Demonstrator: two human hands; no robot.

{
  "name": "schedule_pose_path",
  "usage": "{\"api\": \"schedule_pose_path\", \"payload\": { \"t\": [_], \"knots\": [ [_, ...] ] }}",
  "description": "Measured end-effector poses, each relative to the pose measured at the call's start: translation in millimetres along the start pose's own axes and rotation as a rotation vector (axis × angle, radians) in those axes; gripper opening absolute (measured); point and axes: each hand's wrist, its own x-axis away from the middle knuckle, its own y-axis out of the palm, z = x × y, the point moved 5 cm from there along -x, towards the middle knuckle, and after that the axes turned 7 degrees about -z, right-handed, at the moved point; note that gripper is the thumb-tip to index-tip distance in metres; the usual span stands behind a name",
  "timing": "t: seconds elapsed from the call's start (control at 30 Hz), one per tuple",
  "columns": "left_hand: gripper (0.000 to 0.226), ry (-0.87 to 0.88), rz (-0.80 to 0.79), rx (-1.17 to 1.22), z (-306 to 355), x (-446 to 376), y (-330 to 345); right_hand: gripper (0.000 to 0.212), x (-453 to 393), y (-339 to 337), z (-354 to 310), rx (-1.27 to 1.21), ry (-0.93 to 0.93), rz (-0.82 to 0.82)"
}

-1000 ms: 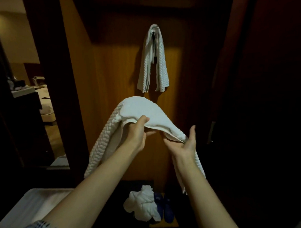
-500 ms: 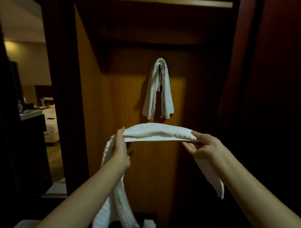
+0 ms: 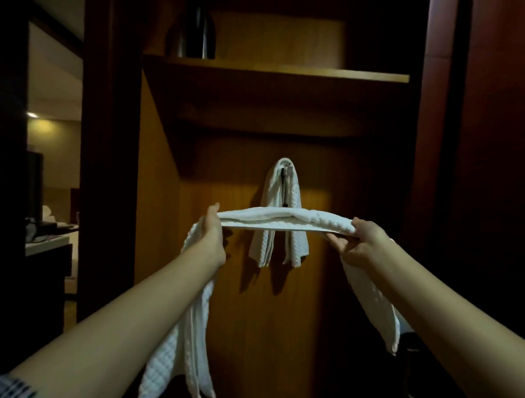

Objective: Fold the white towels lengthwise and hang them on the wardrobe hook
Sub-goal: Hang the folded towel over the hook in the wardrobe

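Your hands [image 3: 283, 238] pinch the folded white waffle-weave towel [image 3: 284, 222] taut; risk: dislodging the hung white towel [image 3: 280, 217] from the metal hook [image 3: 287, 173].

Both arms outstretched, level, well apart. Left hand [image 3: 213, 237] fisted (thumb uppermost); right hand [image 3: 359, 242] pinching, fingers curled beneath.

White waffle-textured towel [image 3: 284, 222], orange-brown wood wardrobe panel [image 3: 158, 177]

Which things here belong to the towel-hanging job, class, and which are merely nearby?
Job: folded towel stretched between left hand and right hand; hung towel; hook.

Nearby: dark object on the shelf; cluttered counter in the room at left.
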Motion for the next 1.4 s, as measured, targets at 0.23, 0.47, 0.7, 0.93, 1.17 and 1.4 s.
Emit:
{"api": "schedule_pose_path", "payload": {
  "t": [0.23,0.47,0.7,0.93,1.17,1.4],
  "knots": [
    [0.036,0.056,-0.058,0.008,33,-66,46,0.034,-60,34,-47,0.074,-0.133,-0.085],
    [0.024,0.215,-0.075,-0.079,66,-137,91,0.039,-143,66,-89,0.085,-0.175,-0.174],
    [0.024,0.274,-0.131,-0.072,100,-215,136,0.040,-221,103,-123,0.048,-0.217,-0.278],
    [0.029,0.264,-0.217,-0.125,109,-278,164,0.040,-287,118,-130,0.036,-0.244,-0.294],
    [0.042,0.169,-0.209,-0.207,92,-341,171,0.041,-347,119,-117,0.036,-0.196,-0.279],
    [0.040,0.084,-0.232,-0.268,56,-362,160,0.027,-376,96,-82,-0.013,-0.187,-0.259]
  ]
}}
